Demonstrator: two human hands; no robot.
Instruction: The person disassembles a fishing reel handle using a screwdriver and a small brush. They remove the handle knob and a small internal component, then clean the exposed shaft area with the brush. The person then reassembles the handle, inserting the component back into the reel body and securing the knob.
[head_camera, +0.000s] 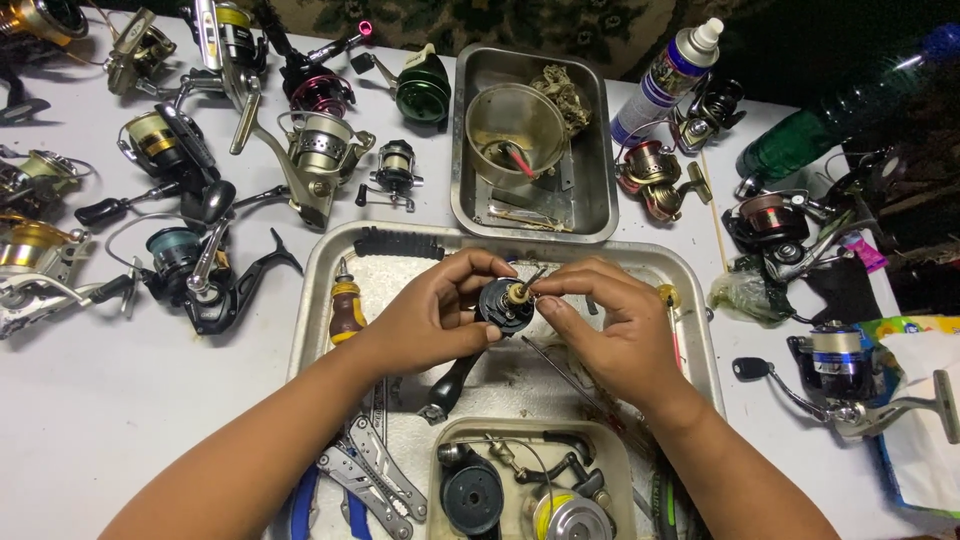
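My left hand (430, 315) grips a black fishing reel body (503, 305) above the large metal tray (325, 262); its black stem (450, 385) hangs down toward the tray. My right hand (610, 320) pinches a small thin part (528, 281) at the brass-coloured centre of the reel body, its fingertips touching the top. A yellow-handled screwdriver (346, 305) lies on the tray left of my left hand. A thin metal rod (560, 370) lies on the tray under my right hand.
Several fishing reels (180, 150) lie across the white table at left, more at right (835, 365). A deep metal pan (590, 150) holds a bowl (512, 130) and parts. A spray bottle (665, 75) and green bottle (820, 135) stand behind. A small tray (450, 440) with spools and folding pliers (370, 470) sit near me.
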